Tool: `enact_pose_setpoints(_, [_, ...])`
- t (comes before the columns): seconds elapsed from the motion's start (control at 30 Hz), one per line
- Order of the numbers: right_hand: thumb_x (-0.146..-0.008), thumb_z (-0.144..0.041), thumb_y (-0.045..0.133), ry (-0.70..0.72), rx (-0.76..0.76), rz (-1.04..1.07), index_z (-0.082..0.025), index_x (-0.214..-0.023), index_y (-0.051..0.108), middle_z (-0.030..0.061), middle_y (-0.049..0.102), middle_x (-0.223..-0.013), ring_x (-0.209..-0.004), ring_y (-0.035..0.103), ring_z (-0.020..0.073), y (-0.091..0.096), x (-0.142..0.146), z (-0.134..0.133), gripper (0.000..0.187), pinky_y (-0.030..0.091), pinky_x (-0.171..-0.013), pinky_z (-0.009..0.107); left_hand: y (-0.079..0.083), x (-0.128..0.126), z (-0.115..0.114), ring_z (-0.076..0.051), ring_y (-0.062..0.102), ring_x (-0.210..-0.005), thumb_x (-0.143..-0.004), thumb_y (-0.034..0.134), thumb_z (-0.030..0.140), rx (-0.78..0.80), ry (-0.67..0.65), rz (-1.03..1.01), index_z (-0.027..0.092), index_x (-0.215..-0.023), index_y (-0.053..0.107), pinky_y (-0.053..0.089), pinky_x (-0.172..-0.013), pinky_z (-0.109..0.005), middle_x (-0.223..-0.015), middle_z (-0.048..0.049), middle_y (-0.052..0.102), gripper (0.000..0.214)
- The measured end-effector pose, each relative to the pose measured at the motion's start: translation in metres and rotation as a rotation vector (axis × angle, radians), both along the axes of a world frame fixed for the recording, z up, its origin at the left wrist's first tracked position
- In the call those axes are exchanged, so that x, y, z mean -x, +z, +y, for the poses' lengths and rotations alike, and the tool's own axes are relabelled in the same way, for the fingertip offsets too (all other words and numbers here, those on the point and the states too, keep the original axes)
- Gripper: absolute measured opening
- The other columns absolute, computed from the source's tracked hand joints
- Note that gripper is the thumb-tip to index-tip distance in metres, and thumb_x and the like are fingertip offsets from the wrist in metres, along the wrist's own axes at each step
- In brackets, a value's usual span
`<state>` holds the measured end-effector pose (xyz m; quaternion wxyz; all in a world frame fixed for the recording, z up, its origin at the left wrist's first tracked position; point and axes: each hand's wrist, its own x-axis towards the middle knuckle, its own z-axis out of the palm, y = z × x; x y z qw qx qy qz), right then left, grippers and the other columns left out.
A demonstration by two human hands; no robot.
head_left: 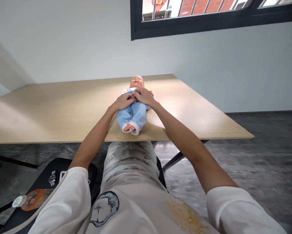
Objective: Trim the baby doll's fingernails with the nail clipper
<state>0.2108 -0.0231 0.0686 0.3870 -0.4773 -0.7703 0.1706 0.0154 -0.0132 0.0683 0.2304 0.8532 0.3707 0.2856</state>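
Baby doll [133,114] lies on its back, feet just short of the near edge of the wooden table [50,112], placed lengthwise so both arms reach it straight on. Left hand [122,101] and right hand [144,97] rest over its chest, fingertips meeting; whether they grip it cannot be told.

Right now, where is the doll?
In the head view, the doll lies face up on the wooden table, feet toward the near edge, with the left hand and right hand on its middle.
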Motion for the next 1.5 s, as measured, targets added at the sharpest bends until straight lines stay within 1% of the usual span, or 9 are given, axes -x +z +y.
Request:
enact_pose_setpoints(0.23, [-0.105, -0.024, 0.055, -0.021, 0.018, -0.019, -0.026, -0.076, 0.062, 0.0041, 0.073, -0.079, -0.092, 0.072, 0.0274, 0.005, 0.002, -0.006, 0.030, 0.057, -0.095, 0.041, -0.002, 0.000, 0.002, -0.022, 0.063, -0.085, -0.089, 0.064, 0.026, -0.002, 0.005, -0.014, 0.019, -0.086, 0.071, 0.055, -0.089, -0.037, -0.086, -0.0023, 0.073, 0.011])
enact_pose_setpoints(0.43, [-0.105, -0.025, 0.053, -0.016, 0.032, -0.024, -0.025, -0.076, 0.061, 0.0051, 0.073, -0.082, -0.093, 0.072, 0.0275, 0.009, 0.003, -0.011, 0.031, 0.056, -0.098, 0.042, -0.001, -0.001, 0.001, -0.023, 0.065, -0.089, -0.090, 0.063, 0.027, 0.013, 0.013, 0.007, 0.018, -0.089, 0.073, 0.055, -0.092, -0.037, -0.090, -0.0036, 0.074, 0.013])
enact_pose_setpoints(0.6, [-0.108, -0.026, 0.056, -0.022, 0.023, -0.033, -0.025, -0.078, 0.062, 0.0036, 0.072, -0.080, -0.087, 0.070, 0.0256, 0.006, 0.002, -0.008, 0.031, 0.057, -0.096, 0.041, 0.000, 0.000, -0.001, -0.023, 0.066, -0.089, -0.090, 0.063, 0.027, 0.008, 0.002, 0.002, 0.019, -0.090, 0.072, 0.053, -0.089, -0.037, -0.090, -0.0027, 0.074, 0.012])
enact_pose_setpoints(0.73, [-0.109, -0.033, 0.058, 0.000, 0.014, -0.033, -0.026, -0.076, 0.061, 0.0036, 0.070, -0.077, -0.087, 0.069, 0.0267, 0.002, 0.000, -0.003, 0.034, 0.058, -0.096, 0.042, 0.002, -0.001, -0.004, -0.023, 0.066, -0.090, -0.090, 0.063, 0.027, 0.013, -0.010, -0.005, 0.019, -0.090, 0.073, 0.052, -0.087, -0.037, -0.090, -0.0020, 0.074, 0.013])
enact_pose_setpoints(0.8, [-0.108, -0.032, 0.057, 0.008, 0.003, -0.024, -0.026, -0.076, 0.061, 0.0039, 0.070, -0.077, -0.087, 0.069, 0.0270, 0.002, -0.001, -0.002, 0.033, 0.058, -0.095, 0.042, 0.002, -0.002, -0.005, -0.023, 0.066, -0.090, -0.090, 0.062, 0.027, 0.013, -0.008, -0.009, 0.019, -0.089, 0.073, 0.052, -0.087, -0.037, -0.090, -0.0024, 0.075, 0.013])
enact_pose_setpoints(0.9, [-0.106, -0.029, 0.055, 0.008, -0.006, -0.018, -0.026, -0.076, 0.060, 0.0036, 0.069, -0.076, -0.085, 0.069, 0.0265, 0.001, -0.001, -0.002, 0.031, 0.058, -0.094, 0.042, 0.002, -0.003, -0.005, -0.023, 0.066, -0.090, -0.091, 0.063, 0.027, 0.010, 0.002, -0.007, 0.019, -0.086, 0.073, 0.054, -0.090, -0.038, -0.089, -0.0029, 0.074, 0.013])
enact_pose_setpoints(1.1, [-0.107, -0.030, 0.055, 0.000, 0.015, -0.019, -0.026, -0.077, 0.060, 0.0037, 0.070, -0.078, -0.085, 0.069, 0.0260, 0.002, 0.002, -0.003, 0.031, 0.058, -0.093, 0.042, 0.000, -0.001, -0.003, -0.024, 0.069, -0.092, -0.090, 0.064, 0.026, 0.013, 0.002, -0.017, 0.019, -0.090, 0.076, 0.057, -0.096, -0.040, -0.090, -0.0025, 0.077, 0.014])
enact_pose_setpoints(1.37, [-0.106, -0.026, 0.056, -0.025, 0.022, -0.025, -0.027, -0.074, 0.059, 0.0033, 0.067, -0.074, -0.083, 0.067, 0.0262, 0.005, 0.001, -0.005, 0.032, 0.058, -0.095, 0.043, 0.000, -0.003, -0.005, -0.025, 0.068, -0.092, -0.092, 0.063, 0.029, 0.003, -0.005, -0.005, 0.020, -0.088, 0.074, 0.056, -0.093, -0.040, -0.090, -0.0033, 0.075, 0.015])
enact_pose_setpoints(1.5, [-0.106, -0.029, 0.053, -0.004, 0.019, -0.028, -0.027, -0.076, 0.060, 0.0037, 0.069, -0.076, -0.085, 0.069, 0.0265, 0.004, 0.002, -0.005, 0.031, 0.058, -0.094, 0.043, 0.000, -0.001, -0.005, -0.025, 0.068, -0.093, -0.092, 0.064, 0.028, -0.002, 0.009, 0.000, 0.020, -0.089, 0.074, 0.057, -0.097, -0.040, -0.090, -0.0037, 0.076, 0.014])
